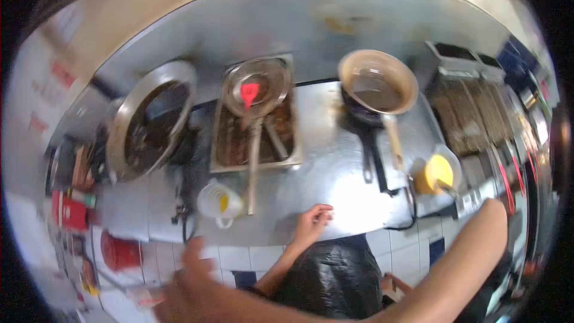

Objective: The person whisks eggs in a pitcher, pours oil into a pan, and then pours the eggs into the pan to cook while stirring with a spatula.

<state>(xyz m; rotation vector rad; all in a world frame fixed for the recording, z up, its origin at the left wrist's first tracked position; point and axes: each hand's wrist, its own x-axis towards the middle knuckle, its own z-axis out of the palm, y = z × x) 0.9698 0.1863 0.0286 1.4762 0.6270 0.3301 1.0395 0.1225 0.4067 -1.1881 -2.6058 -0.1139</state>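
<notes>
My left hand (190,280) is blurred at the lower left, in front of the white tiled counter front (251,257). A pale blurred thing (142,296) lies at its fingertips; whether the hand holds it cannot be made out. My right arm stretches up to the right, and its end (494,209) sits by the counter's edge, near a yellow tub (437,173). The fingers there do not show. Another person's hand (312,222) rests open on the steel counter (335,173) edge, above a black garment (335,278).
On the counter stand a large wok (149,122), a sunken tray (256,140) with a bowl holding a red spatula (249,93), a white jug (218,202) and a pan of brown sauce (378,84) on a black burner. A red canister (119,252) sits lower left.
</notes>
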